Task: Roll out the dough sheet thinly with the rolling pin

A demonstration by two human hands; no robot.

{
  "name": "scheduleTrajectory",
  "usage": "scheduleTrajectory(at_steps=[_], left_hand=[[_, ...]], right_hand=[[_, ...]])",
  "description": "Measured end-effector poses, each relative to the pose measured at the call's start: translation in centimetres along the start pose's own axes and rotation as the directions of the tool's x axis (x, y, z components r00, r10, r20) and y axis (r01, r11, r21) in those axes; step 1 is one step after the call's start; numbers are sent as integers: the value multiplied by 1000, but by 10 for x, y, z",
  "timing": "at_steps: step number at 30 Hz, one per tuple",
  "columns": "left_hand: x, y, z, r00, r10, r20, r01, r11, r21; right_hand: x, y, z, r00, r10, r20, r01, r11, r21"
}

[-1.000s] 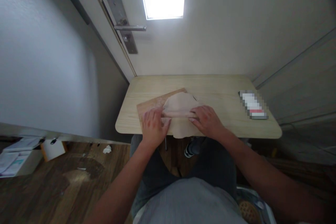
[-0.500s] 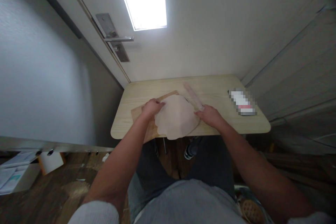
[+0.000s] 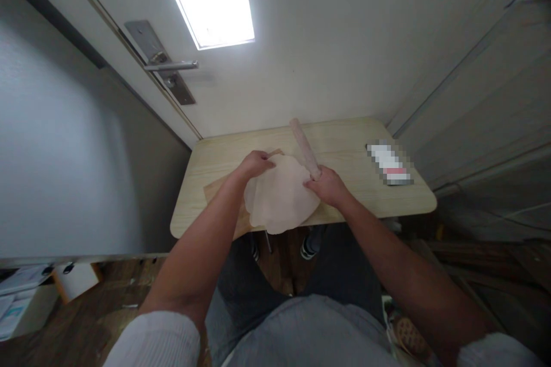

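Observation:
Both hands hold a flat, pale cream sheet with a rounded, scalloped edge [image 3: 282, 198] over the table's front. At its upper left edge my left hand [image 3: 256, 164] is closed, thumb on the sheet. My right hand [image 3: 328, 185] is closed at the right edge. It also grips the lower end of a narrow, pale pinkish strip [image 3: 305, 146], which points up and away; its material is unclear. Below the sheet, a brown piece of paper or card [image 3: 242, 226] lies on the table, partly covered by the sheet and my left arm.
The light wood-grain table [image 3: 353, 149] stands against a white door with a metal handle [image 3: 172, 66]. A blurred-out, phone-like object [image 3: 390, 165] lies on the right. Papers in a box [image 3: 26, 309] are at lower left on the wooden floor. My legs are under the table edge.
The view has swung slightly, so the scene sits further left. My left hand has moved a little along the sheet's upper edge, and the strip now stands more upright.

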State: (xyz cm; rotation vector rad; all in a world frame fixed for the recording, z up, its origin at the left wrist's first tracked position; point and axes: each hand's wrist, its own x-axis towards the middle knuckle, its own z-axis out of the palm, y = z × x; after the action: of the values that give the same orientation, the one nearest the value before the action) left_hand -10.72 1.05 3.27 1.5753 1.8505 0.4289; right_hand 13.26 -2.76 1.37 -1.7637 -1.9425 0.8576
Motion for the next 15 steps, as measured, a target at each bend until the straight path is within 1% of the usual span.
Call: scheduleTrajectory(at_steps=[2,4,7,9,12,14,15], left_hand=[[-4,1,-3,998,56,-2,-56,998,-36],[-11,1,-7,996,86,-11,-87,993,-85],[-25,-1,-18,994,105,-17,-106,975,-193],[-38,-2,-26,994,102,-31,-107,954,-282],[-61,-2,-32,995,63,-76,-90,895,-436],[-77,-2,-31,992,17,-125,-83,834,-546],[-85,-1,-28,989,-3,-145,-86,791,-605]], right_hand=[[-1,-2,0,1000,-16,-12,16,999,40],[-3,-6,-3,999,-40,-32,42,996,84],[-4,-16,-11,995,-86,-59,94,982,162],[-2,-25,-20,993,-108,-52,116,972,204],[6,-38,-37,994,-110,2,107,966,237],[17,-48,-51,989,-123,88,96,959,266],[24,-54,-58,980,-133,150,88,957,276]])
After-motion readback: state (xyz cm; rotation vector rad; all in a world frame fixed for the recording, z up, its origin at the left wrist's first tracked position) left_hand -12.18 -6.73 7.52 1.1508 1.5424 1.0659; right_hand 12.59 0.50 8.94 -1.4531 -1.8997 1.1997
